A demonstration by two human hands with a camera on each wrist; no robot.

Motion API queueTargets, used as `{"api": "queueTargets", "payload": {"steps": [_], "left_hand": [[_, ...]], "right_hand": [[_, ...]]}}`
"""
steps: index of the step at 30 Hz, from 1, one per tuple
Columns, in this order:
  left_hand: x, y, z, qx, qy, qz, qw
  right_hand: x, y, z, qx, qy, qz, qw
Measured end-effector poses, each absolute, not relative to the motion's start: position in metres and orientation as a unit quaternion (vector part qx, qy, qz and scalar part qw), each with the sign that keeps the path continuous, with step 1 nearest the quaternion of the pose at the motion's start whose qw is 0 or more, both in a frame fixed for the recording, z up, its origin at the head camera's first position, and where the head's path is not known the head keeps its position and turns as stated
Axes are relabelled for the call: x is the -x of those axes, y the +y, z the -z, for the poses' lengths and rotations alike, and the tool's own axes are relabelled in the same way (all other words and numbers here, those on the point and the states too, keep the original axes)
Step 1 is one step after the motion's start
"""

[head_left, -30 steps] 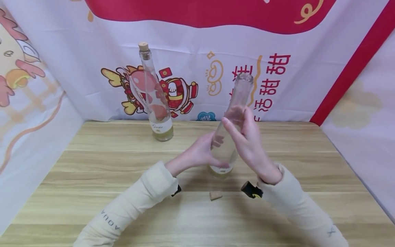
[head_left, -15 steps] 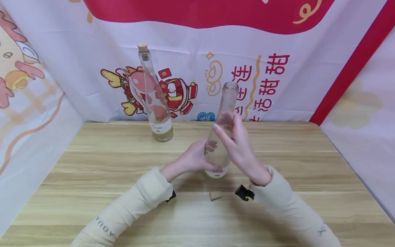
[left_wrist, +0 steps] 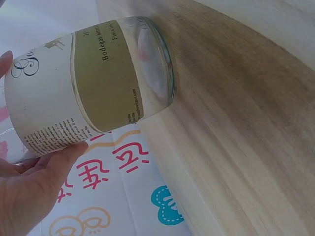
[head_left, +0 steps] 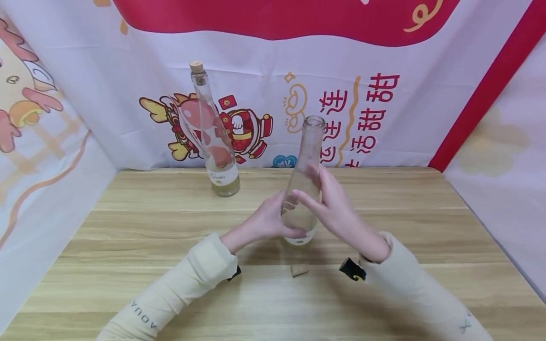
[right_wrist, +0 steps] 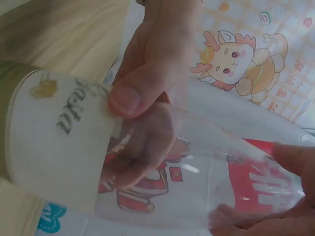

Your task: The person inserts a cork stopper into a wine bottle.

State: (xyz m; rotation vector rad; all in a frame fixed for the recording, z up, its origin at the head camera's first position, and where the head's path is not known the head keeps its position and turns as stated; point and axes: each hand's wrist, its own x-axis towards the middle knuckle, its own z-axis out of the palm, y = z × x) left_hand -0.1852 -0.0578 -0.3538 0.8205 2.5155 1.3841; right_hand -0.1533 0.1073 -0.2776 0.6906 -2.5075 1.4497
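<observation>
- Left hand (head_left: 269, 218) grips the uncorked bottle (head_left: 301, 217) low down
- Right hand (head_left: 337, 208) grips that bottle higher up
- Cork (head_left: 299, 270) lies before it
- Corked bottle (head_left: 220, 147) stands behind it, leftward

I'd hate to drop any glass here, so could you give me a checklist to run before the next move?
1. Left hand grips the open bottle low, by its label: ok.
2. Right hand grips it higher up: ok.
3. Bottle's base set on the table: cannot tell; it is close, but contact is unclear.
4. Mouth corked: not ok; nothing is in it.
5. Loose cork clear of both hands: ok, lying on the table.
6. Second bottle out of the way: ok, standing farther back, its own cork in.
</observation>
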Motion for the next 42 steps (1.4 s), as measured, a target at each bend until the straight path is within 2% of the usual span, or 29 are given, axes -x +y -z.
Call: {"api": "queueTargets", "payload": {"steps": [6, 11, 21, 31, 42], "left_hand": [[0.185, -0.059, 0.356, -0.282, 0.843, -0.454, 0.061], [0.185, -0.058, 0.357, -0.281, 0.848, -0.446, 0.054], [0.184, -0.056, 0.356, -0.27, 0.846, -0.453, 0.074], [0.184, -0.057, 0.357, -0.266, 0.842, -0.464, 0.077], [0.184, -0.057, 0.358, -0.255, 0.85, -0.455, 0.078]], "right_hand": [[0.144, 0.125, 0.288, -0.257, -0.898, -0.353, 0.058], [0.133, 0.134, 0.301, -0.245, -0.933, -0.261, 0.026], [0.118, 0.138, 0.326, -0.242, -0.958, -0.151, -0.036], [0.115, 0.123, 0.351, -0.411, -0.899, -0.147, -0.043], [0.112, 0.104, 0.373, -0.42, -0.904, -0.084, -0.01]]}}
